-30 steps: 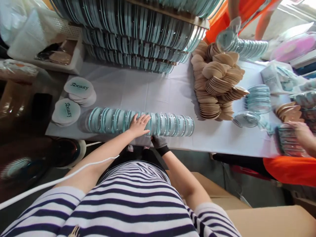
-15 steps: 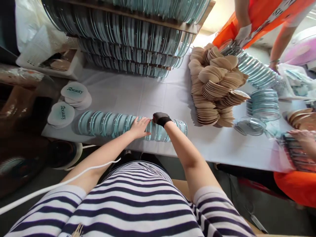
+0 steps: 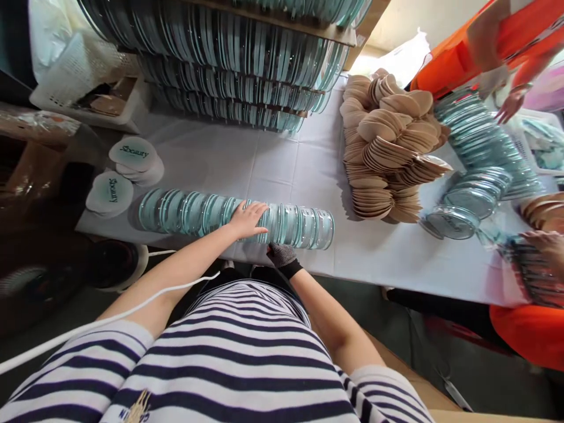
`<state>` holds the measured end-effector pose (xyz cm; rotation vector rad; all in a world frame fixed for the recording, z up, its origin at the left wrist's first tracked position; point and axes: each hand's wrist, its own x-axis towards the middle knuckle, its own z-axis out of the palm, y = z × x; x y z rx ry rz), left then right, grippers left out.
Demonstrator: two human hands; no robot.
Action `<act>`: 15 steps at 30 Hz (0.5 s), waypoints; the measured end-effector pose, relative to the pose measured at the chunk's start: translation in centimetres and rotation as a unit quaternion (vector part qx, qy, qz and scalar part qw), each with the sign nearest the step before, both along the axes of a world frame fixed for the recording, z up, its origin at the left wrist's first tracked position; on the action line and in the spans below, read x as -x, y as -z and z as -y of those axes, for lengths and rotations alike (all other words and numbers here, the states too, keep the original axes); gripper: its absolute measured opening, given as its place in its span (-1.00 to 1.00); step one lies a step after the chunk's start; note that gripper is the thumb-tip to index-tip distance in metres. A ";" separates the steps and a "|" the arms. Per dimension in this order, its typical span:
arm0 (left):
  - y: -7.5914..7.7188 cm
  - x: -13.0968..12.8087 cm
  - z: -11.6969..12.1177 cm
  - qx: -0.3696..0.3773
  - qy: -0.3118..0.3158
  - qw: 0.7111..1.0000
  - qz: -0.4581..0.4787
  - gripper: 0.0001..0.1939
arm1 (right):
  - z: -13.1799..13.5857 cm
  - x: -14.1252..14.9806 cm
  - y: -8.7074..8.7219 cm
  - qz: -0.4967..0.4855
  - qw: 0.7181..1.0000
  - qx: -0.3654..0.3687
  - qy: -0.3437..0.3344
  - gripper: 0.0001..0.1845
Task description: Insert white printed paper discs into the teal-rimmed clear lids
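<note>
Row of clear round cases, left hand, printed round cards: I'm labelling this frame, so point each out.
row of clear round cases (image 3: 304,226), head view, right part of the row.
left hand (image 3: 247,218), head view, back of hand.
printed round cards (image 3: 134,153), head view, top card's face.

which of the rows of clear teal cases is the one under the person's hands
The single row of cases lying alone along the near table edge, with the left hand on top. The other rows sit stacked on boards at the far side, untouched.
</note>
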<state>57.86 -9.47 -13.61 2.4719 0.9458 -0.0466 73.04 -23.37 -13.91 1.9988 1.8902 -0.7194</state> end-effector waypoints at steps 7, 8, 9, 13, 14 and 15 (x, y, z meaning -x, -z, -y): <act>-1.0 -0.1 0.4 0.014 0.002 1.000 -0.022 -0.19 | 1.0 -1.2 -0.2 -0.030 0.999 -0.028 -0.001 -0.64; -1.2 -0.6 0.6 0.011 0.004 1.000 -0.019 -0.18 | 0.0 -2.3 -1.5 -0.022 0.998 -0.051 0.011 -0.62; -1.4 -1.2 0.8 0.008 0.008 1.000 -0.014 -0.16 | -1.2 -3.5 -3.0 -0.005 0.996 -0.080 0.032 -0.61; -1.4 -4.1 1.8 0.005 0.026 1.000 0.000 -0.15 | -9.1 -7.2 -7.1 0.094 0.990 -0.074 0.075 -0.66; -1.2 -4.6 1.9 0.004 0.026 1.000 0.000 -0.18 | -11.2 -7.5 -7.4 0.094 0.994 -0.026 0.049 -0.68; -0.9 -5.0 2.0 0.000 0.024 1.000 0.001 -0.20 | -13.1 -7.5 -7.5 0.090 0.996 0.013 0.023 -0.71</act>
